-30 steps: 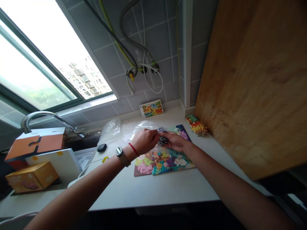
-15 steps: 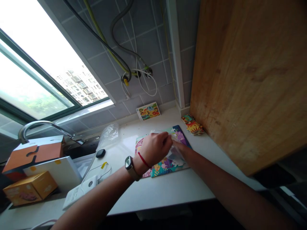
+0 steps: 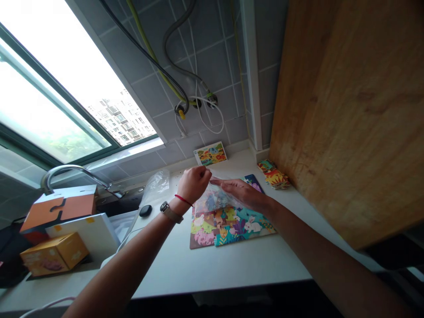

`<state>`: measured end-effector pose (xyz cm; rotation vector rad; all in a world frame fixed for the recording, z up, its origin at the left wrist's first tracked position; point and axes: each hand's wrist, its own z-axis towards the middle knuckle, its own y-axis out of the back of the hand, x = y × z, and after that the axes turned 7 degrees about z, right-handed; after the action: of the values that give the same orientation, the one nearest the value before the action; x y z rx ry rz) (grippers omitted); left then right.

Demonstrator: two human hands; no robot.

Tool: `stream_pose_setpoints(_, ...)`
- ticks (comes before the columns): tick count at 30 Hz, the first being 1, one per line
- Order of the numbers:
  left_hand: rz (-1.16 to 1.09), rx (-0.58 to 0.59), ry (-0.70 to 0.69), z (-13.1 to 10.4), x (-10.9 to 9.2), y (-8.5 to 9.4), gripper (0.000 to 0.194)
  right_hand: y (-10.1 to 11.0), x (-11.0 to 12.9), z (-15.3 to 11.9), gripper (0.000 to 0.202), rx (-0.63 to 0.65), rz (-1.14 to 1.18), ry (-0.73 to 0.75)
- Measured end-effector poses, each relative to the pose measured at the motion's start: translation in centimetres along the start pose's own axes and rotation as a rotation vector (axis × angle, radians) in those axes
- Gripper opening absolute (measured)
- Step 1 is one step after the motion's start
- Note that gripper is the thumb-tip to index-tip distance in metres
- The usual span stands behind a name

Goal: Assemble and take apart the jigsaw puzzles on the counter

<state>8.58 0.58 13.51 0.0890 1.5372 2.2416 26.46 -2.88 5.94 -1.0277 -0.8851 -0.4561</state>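
Note:
My left hand [image 3: 196, 182], with a watch and a red string at the wrist, is closed on the upper left edge of a clear plastic bag [image 3: 217, 198]. The fingers of my right hand [image 3: 247, 193] point left along the bag's top edge and appear to pinch it; the thumb is hidden. Through the film, something bluish shows in the bag. Beneath it, two colourful jigsaw puzzles lie on the counter: a pinkish one [image 3: 202, 236] on the left and a teal one [image 3: 253, 227] with a white rabbit on the right.
A stack of puzzle pieces [image 3: 275, 176] lies by the wooden panel [image 3: 338, 110]. A picture card [image 3: 210, 153] leans at the wall. On the left are crumpled plastic [image 3: 157, 185], a black round-edged object [image 3: 145, 210], boxes [image 3: 54, 254] and a faucet [image 3: 73, 168].
My hands have moved apart slightly, the left one going left and up. More of the bag and the puzzles beneath now shows. The camera view has shifted a little.

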Motion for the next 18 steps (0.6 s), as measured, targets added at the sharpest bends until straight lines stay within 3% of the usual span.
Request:
stream_pose_setpoints(3, -0.008, -0.033, 0.066, 1.1, 2.1, 0.5, 0.039, 0.2, 1.3, -0.4, 0.032, -0.017, 0.132, 0.077)
stream_pose_setpoints(7, -0.14, -0.009, 0.211, 3.0, 6.1, 1.7, 0.042, 1.8, 1.1, 0.1, 0.025, -0.353, 0.312, 0.167)
stream_pose_setpoints(9, -0.16, -0.061, 0.259, 4.1, 8.4, 2.3, 0.041, 2.5, 0.3, 0.6, 0.021, -0.459, 0.351, 0.163)
stream_pose_setpoints(13, -0.121, -0.125, 0.26, 5.6, 12.5, 2.9, 0.042, 3.2, -1.3, 1.1, 0.02, -0.463, 0.343, 0.074)
stream_pose_setpoints(18, -0.056, 0.04, 0.256, 5.3, 15.6, 2.0, 0.039, 4.0, -1.8, 1.3, 0.019, -0.469, 0.35, 0.046)
